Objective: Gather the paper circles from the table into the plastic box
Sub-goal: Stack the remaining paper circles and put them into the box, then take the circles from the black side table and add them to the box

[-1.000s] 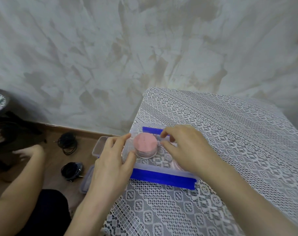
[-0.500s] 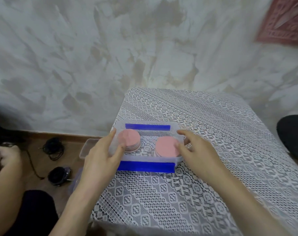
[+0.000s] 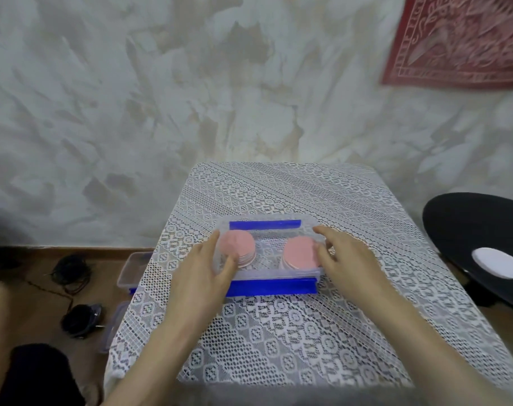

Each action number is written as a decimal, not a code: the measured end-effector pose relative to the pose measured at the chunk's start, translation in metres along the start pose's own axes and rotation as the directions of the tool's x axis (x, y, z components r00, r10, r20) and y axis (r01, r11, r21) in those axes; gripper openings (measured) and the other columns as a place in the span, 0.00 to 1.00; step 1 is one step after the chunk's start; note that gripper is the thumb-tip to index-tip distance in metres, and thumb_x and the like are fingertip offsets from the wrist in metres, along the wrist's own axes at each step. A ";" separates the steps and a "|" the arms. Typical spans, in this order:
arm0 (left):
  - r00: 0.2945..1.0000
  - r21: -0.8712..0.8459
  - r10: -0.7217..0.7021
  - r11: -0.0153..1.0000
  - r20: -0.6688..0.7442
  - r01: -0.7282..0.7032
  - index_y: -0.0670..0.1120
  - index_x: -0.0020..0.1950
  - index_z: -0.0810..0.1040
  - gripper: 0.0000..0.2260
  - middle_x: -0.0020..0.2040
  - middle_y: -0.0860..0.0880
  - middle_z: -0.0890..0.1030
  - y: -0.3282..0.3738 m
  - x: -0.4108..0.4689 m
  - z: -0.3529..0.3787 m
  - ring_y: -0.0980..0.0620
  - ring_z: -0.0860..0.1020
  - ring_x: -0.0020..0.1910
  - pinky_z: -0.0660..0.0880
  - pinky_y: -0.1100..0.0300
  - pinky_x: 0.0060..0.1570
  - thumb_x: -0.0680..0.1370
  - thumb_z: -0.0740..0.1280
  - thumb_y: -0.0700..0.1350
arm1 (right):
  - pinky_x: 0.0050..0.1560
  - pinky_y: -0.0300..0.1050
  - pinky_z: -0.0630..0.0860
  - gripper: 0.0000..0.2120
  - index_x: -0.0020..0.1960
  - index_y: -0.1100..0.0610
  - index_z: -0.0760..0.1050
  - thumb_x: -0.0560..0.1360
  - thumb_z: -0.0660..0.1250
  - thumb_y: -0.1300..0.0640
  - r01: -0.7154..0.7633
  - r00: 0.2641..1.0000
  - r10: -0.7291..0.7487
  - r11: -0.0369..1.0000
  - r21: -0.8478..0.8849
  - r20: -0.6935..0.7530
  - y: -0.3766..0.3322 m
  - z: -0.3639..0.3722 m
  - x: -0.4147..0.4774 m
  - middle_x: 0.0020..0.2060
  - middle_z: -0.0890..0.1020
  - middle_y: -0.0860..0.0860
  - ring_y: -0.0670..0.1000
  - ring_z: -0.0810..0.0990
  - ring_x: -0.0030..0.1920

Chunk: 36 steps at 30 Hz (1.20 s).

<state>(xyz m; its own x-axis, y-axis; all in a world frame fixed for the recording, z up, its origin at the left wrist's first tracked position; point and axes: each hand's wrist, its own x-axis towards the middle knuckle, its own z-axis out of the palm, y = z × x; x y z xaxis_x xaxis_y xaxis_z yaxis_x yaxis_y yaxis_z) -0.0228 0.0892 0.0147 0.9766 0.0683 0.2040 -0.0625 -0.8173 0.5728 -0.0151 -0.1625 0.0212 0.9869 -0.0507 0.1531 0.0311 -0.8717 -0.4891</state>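
Head view
Left hand (image 3: 202, 276): fingers spread and pressed against the left end of the clear plastic box (image 3: 271, 275), thumb lying along its near left corner – clasping the box wall
Right hand (image 3: 347, 260): fingers loosely curled on the right end of the box, index finger reaching along the far right rim, other fingertips touching the wall beside the right stack – it grips the box from that side
Plastic box: held between the two hands on the lace tablecloth (image 3: 308, 332), no lid on it, blue clip flaps (image 3: 271, 287) folded out along its near and far long sides
Left stack of pink paper circles (image 3: 239, 250): inside the box, just past the left hand's fingertips
Right stack of pink paper circles (image 3: 299, 253): inside the box, just left of the right hand's fingers, apart from the other stack
Beyond the left hand: a second clear container (image 3: 132, 269) and black cables (image 3: 70, 271) lie on the wooden floor below the table edge
Beyond the right hand: a black vinyl record (image 3: 466, 238) with a white centre label, well apart from the box – a red patterned cloth (image 3: 460, 39) hangs on the wall above
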 end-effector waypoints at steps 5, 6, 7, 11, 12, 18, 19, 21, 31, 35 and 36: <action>0.998 0.224 0.049 0.973 0.048 -0.058 0.52 0.78 0.65 0.29 0.70 0.48 0.75 0.004 0.008 -0.013 0.46 0.77 0.63 0.76 0.50 0.57 0.81 0.56 0.65 | 0.47 0.48 0.80 0.19 0.73 0.48 0.68 0.85 0.52 0.45 0.102 0.995 -0.100 0.967 -0.235 0.021 -0.001 -0.012 0.003 0.57 0.81 0.47 0.48 0.80 0.49; 0.997 0.267 0.070 0.961 0.043 -0.079 0.51 0.77 0.66 0.28 0.69 0.48 0.75 0.007 0.009 -0.015 0.46 0.77 0.62 0.77 0.50 0.55 0.81 0.57 0.64 | 0.48 0.49 0.80 0.19 0.72 0.47 0.68 0.85 0.51 0.44 0.124 0.992 -0.120 0.955 -0.270 0.032 -0.002 -0.015 0.003 0.57 0.81 0.47 0.49 0.81 0.49; 0.995 0.307 0.095 0.946 0.038 -0.102 0.51 0.76 0.68 0.27 0.68 0.48 0.76 0.010 0.010 -0.017 0.45 0.77 0.62 0.77 0.50 0.54 0.81 0.58 0.62 | 0.50 0.50 0.80 0.19 0.72 0.47 0.67 0.85 0.51 0.44 0.150 0.989 -0.142 0.940 -0.307 0.048 -0.003 -0.017 0.003 0.58 0.80 0.48 0.49 0.81 0.50; 0.979 0.423 0.201 0.884 0.036 -0.197 0.51 0.75 0.68 0.25 0.70 0.49 0.74 0.043 0.012 -0.019 0.45 0.73 0.65 0.76 0.51 0.56 0.81 0.59 0.60 | 0.51 0.51 0.77 0.19 0.74 0.48 0.65 0.84 0.59 0.48 0.242 0.970 -0.233 0.863 -0.443 0.074 0.001 -0.036 0.002 0.59 0.78 0.50 0.53 0.79 0.56; 0.974 0.438 0.222 0.872 0.046 -0.219 0.51 0.75 0.67 0.25 0.71 0.49 0.73 0.054 0.013 -0.016 0.45 0.72 0.66 0.75 0.52 0.56 0.81 0.59 0.60 | 0.51 0.51 0.76 0.19 0.73 0.49 0.65 0.84 0.57 0.47 0.252 0.966 -0.250 0.855 -0.453 0.066 0.003 -0.042 0.001 0.60 0.78 0.51 0.55 0.78 0.57; 0.916 0.447 0.373 0.802 0.145 -0.397 0.50 0.77 0.64 0.28 0.71 0.48 0.73 0.127 0.014 0.012 0.45 0.70 0.68 0.72 0.51 0.64 0.81 0.57 0.62 | 0.58 0.55 0.73 0.22 0.73 0.50 0.65 0.83 0.56 0.41 0.240 0.965 -0.262 0.818 -0.523 0.034 0.039 -0.076 -0.011 0.67 0.74 0.53 0.58 0.74 0.62; 0.906 0.447 0.392 0.789 0.161 -0.421 0.49 0.77 0.65 0.28 0.71 0.47 0.73 0.139 0.014 0.019 0.45 0.71 0.67 0.71 0.51 0.64 0.81 0.58 0.62 | 0.59 0.55 0.72 0.24 0.74 0.51 0.64 0.83 0.56 0.40 0.225 0.969 -0.246 0.815 -0.535 0.033 0.048 -0.081 -0.014 0.68 0.74 0.53 0.58 0.73 0.64; 0.883 0.456 0.427 0.758 0.193 -0.467 0.49 0.76 0.65 0.29 0.70 0.46 0.74 0.163 0.013 0.035 0.44 0.71 0.67 0.71 0.50 0.63 0.80 0.57 0.64 | 0.60 0.55 0.72 0.26 0.76 0.51 0.62 0.82 0.57 0.39 0.198 0.974 -0.226 0.803 -0.562 0.020 0.069 -0.093 -0.020 0.69 0.73 0.53 0.59 0.72 0.65; 0.783 0.390 0.515 0.680 0.348 -0.621 0.50 0.76 0.64 0.29 0.71 0.46 0.72 0.274 0.007 0.146 0.42 0.69 0.68 0.72 0.48 0.60 0.80 0.57 0.65 | 0.51 0.54 0.75 0.26 0.75 0.54 0.65 0.82 0.58 0.42 0.031 0.997 -0.069 0.750 -0.661 -0.032 0.190 -0.138 -0.041 0.65 0.76 0.55 0.60 0.76 0.59; 0.735 0.358 0.559 0.643 0.384 -0.677 0.49 0.74 0.66 0.28 0.68 0.45 0.74 0.303 0.004 0.191 0.42 0.70 0.66 0.73 0.48 0.60 0.80 0.57 0.64 | 0.47 0.51 0.73 0.18 0.70 0.54 0.69 0.81 0.60 0.56 -0.018 0.999 -0.014 0.763 -0.646 -0.044 0.233 -0.148 -0.047 0.61 0.76 0.55 0.59 0.76 0.54; 0.729 0.347 0.555 0.644 0.401 -0.681 0.49 0.75 0.66 0.28 0.68 0.45 0.74 0.309 0.003 0.201 0.41 0.70 0.66 0.73 0.48 0.60 0.80 0.57 0.63 | 0.46 0.50 0.72 0.18 0.69 0.54 0.70 0.80 0.61 0.58 -0.025 0.999 -0.001 0.770 -0.638 -0.040 0.243 -0.148 -0.048 0.60 0.76 0.54 0.58 0.76 0.54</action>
<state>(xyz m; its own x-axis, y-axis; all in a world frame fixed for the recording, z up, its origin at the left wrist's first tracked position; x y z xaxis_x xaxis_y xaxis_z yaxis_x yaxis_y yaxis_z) 0.0025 -0.2786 0.0326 0.7597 -0.6332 0.1479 -0.6343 -0.7717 -0.0459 -0.0782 -0.4439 0.0220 0.9797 -0.0690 0.1881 -0.1013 -0.9806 0.1678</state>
